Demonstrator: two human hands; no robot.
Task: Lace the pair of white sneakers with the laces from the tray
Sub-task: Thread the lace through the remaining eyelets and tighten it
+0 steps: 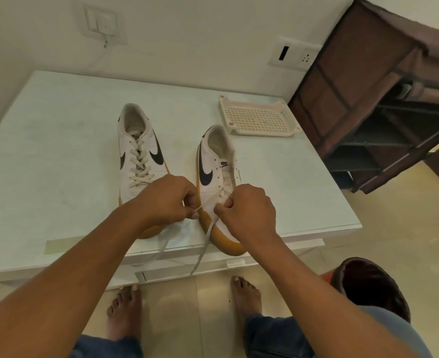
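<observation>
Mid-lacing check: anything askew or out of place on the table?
Nothing damaged. The right sneaker seems to overhang the table at its front edge, and the lace has both ends dangling off there; a hard tug might drag the shoe off.

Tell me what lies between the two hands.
Head view: between the left hand and right hand lies the partly laced sneaker, its toe end crossed by the white lace both hands pinch.
</observation>
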